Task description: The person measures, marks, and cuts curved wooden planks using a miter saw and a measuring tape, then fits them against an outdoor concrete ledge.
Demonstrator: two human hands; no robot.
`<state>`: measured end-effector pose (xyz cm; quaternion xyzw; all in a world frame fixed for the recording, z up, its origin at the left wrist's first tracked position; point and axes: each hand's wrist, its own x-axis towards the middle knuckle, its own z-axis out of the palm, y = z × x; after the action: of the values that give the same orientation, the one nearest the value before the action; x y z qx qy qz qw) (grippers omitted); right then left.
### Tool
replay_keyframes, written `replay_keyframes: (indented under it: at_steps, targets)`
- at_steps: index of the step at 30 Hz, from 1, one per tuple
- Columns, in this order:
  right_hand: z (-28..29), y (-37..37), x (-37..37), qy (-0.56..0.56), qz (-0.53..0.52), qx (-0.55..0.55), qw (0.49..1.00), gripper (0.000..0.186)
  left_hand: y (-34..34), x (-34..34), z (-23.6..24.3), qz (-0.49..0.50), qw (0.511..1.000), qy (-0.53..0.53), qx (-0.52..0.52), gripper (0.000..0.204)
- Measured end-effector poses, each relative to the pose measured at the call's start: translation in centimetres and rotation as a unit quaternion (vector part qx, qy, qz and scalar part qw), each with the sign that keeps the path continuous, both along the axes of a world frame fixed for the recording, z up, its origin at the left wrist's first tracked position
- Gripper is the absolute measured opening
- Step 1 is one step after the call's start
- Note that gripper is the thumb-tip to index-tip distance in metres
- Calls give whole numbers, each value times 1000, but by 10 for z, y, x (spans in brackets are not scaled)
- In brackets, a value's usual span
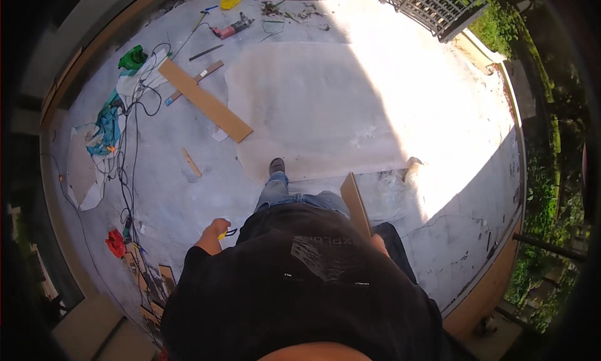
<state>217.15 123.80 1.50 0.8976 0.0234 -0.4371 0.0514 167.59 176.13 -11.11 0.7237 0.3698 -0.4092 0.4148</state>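
My left hand point(215, 233) is closed at my left side around a small yellow and black tool point(224, 234). Most of that tool is hidden by the fingers, so its kind does not show. On the other side, my right hand point(379, 243) grips a flat brown board point(355, 201) close to my hip. The board points forward and stands on edge; the fingers behind it are mostly hidden. Ahead to the left, a long brown plank point(206, 101) lies on the floor, across a shorter dark strip point(210, 71).
Black cables point(128, 154) snake along the left, by a teal cloth point(107, 129) and a green bag point(133, 58). A red power tool point(231, 28) lies far ahead. A pale sheet point(307, 104) covers the floor before me; a grey metal rack point(432, 7) stands at far right.
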Motion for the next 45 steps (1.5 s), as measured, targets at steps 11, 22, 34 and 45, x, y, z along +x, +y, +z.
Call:
replay_keyframes:
  at_steps: [11,22,34,45]
  targets:
    - [-44,265,275,-42,-20,90,995,49,463,599,214,207,878,-417,110,19]
    - [7,579,682,35,63,-25,997,43,418,584,82,256,920,-282,-90,26]
    - [49,876,972,-27,112,7,993,63,771,963,14,210,971,-117,-8,33]
    - [105,1203,1263,66,61,262,961,18,1057,1320,171,606,687,-381,-125,34]
